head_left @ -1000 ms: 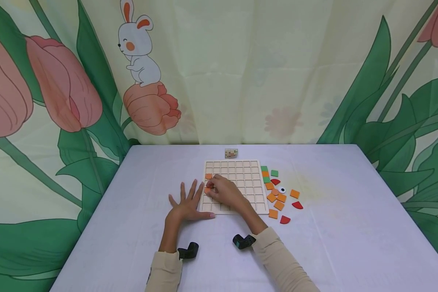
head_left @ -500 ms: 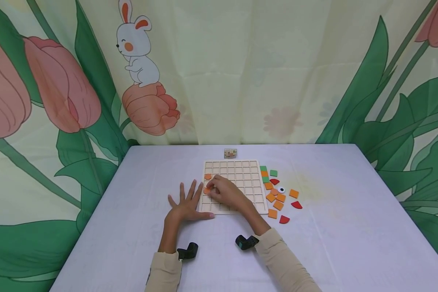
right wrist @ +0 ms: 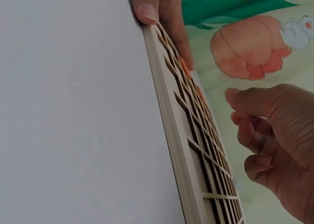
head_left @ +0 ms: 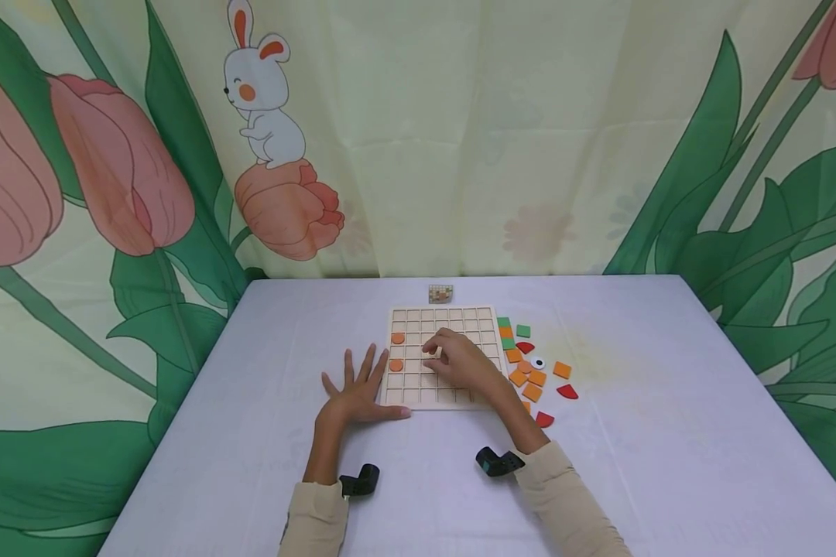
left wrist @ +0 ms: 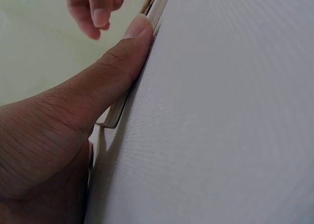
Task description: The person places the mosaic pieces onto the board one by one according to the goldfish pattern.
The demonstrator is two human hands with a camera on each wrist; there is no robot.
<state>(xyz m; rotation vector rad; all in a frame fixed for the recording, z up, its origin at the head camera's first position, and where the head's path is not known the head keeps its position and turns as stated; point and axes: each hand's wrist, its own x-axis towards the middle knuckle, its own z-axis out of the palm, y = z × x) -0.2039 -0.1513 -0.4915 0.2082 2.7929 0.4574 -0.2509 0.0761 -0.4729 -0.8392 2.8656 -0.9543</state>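
Observation:
A pale wooden grid board [head_left: 412, 391] lies on the table, with two orange discs [head_left: 396, 365] in its left column of cells. My left hand [head_left: 355, 396] rests spread beside the board's left side, fingers straight and apart. Its thumb [left wrist: 117, 62] lies along the board's near edge in the left wrist view. Above the middle of the grid is my right hand [head_left: 465, 365], fingers loosely bent. No piece shows between its thumb and fingers in the right wrist view, where the hand [right wrist: 282, 140] is apart from the board [right wrist: 171, 131].
Right of the board lie several orange squares [head_left: 532, 393], red wedge pieces [head_left: 567, 391], green squares [head_left: 523, 331], an orange disc [head_left: 525, 367] and a white eye-like disc [head_left: 538, 363]. A small picture card [head_left: 441, 294] stands behind the board. A printed curtain [head_left: 543, 155] hangs behind the table.
My right hand has let go of the lower orange disc in the left column and moved right over the grid. The left hand has stayed in place.

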